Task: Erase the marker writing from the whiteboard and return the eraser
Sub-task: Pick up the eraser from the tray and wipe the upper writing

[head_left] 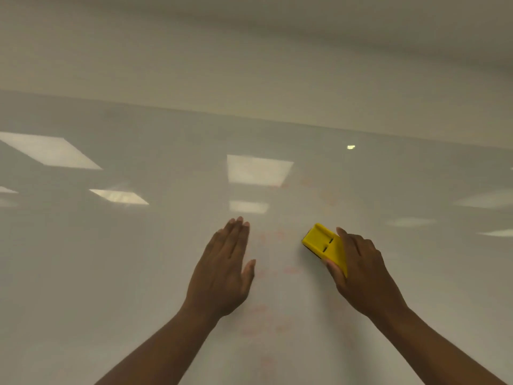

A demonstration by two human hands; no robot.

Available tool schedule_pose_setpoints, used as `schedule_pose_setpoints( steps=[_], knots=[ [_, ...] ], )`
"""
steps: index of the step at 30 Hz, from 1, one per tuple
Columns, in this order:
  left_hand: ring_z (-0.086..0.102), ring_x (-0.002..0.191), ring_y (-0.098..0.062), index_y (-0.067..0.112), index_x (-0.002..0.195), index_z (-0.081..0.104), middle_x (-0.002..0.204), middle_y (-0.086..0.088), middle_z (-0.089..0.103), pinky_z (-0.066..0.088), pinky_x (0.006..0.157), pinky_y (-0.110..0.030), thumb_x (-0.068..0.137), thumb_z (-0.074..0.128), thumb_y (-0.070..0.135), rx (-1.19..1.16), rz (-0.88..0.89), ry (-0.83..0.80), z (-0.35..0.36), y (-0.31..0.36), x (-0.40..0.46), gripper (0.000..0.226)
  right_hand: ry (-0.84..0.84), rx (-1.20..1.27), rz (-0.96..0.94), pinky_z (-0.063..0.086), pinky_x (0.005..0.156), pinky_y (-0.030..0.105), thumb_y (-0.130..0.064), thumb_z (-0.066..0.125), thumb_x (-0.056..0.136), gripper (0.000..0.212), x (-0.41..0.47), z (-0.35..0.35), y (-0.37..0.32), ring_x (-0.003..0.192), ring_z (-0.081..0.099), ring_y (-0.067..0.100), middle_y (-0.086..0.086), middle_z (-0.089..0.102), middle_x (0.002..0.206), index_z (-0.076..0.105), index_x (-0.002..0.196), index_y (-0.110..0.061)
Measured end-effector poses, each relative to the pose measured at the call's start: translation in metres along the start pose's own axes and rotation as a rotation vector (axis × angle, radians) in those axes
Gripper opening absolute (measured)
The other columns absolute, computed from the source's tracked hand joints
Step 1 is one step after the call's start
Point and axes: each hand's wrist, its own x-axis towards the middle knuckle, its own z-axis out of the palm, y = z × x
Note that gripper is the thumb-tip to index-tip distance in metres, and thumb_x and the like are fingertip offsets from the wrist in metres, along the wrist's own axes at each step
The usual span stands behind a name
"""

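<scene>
Yellow eraser on the whiteboard, held in my right hand.

The eraser is a yellow plastic block with two short dark slots on its back and a dark underside against the whiteboard; its long axis runs from lower right to upper left. My right hand is clamped around its lower end. My left hand is flat, fingers together, empty. Faint red marker smudges lie between my hands.
</scene>
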Motion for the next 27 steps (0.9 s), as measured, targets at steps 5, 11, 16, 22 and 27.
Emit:
schedule_pose_setpoints(
  steps=[5, 11, 16, 22, 27],
  knots=[
    [0.031, 0.148, -0.03, -0.001, 0.152, 0.033, 0.159, -0.018, 0.032, 0.018, 0.121, -0.039, 0.098, 0.032, 0.039, 0.142, -0.054, -0.021, 0.003, -0.035, 0.021, 0.067, 0.041, 0.098, 0.104, 0.051, 0.075, 0.045, -0.028, 0.067, 0.087, 0.053, 0.027, 0.006, 0.04, 0.094, 0.057, 0.036, 0.013, 0.059, 0.116, 0.05, 0.131, -0.005],
    [0.036, 0.145, -0.033, -0.005, 0.149, 0.035, 0.156, -0.021, 0.036, 0.017, 0.121, -0.04, 0.098, 0.031, 0.038, 0.301, -0.099, -0.016, -0.005, -0.08, 0.026, 0.068, 0.042, 0.137, 0.207, 0.048, 0.078, 0.043, -0.025, 0.07, 0.085, 0.053, 0.049, 0.017, 0.068, 0.101, 0.053, 0.036, 0.014, 0.058, 0.12, 0.05, 0.131, -0.006],
    [0.031, 0.148, -0.029, -0.002, 0.153, 0.029, 0.16, -0.018, 0.031, 0.016, 0.121, -0.04, 0.098, 0.025, 0.045, 0.33, -0.119, -0.033, 0.003, -0.113, 0.023, 0.072, 0.092, 0.151, 0.307, 0.044, 0.078, 0.039, -0.027, 0.07, 0.085, 0.053, 0.061, 0.027, 0.067, 0.106, 0.051, 0.035, 0.013, 0.058, 0.118, 0.051, 0.131, -0.009],
    [0.02, 0.152, -0.022, 0.003, 0.156, 0.022, 0.164, -0.011, 0.022, 0.008, 0.125, -0.034, 0.098, 0.026, 0.046, 0.249, -0.104, -0.011, 0.01, -0.124, 0.021, 0.072, 0.233, 0.186, 0.382, 0.043, 0.081, 0.039, -0.03, 0.07, 0.085, 0.053, 0.111, 0.04, 0.038, 0.107, 0.05, 0.039, 0.017, 0.057, 0.118, 0.052, 0.13, -0.009],
    [0.022, 0.152, -0.023, 0.002, 0.156, 0.025, 0.163, -0.013, 0.024, 0.007, 0.125, -0.033, 0.098, 0.026, 0.045, 0.235, -0.089, -0.003, 0.011, -0.125, 0.02, 0.072, 0.234, 0.203, 0.228, 0.043, 0.08, 0.037, -0.026, 0.074, 0.082, 0.054, 0.119, 0.048, 0.002, 0.104, 0.052, 0.039, 0.016, 0.059, 0.116, 0.055, 0.13, -0.009]
  ],
)
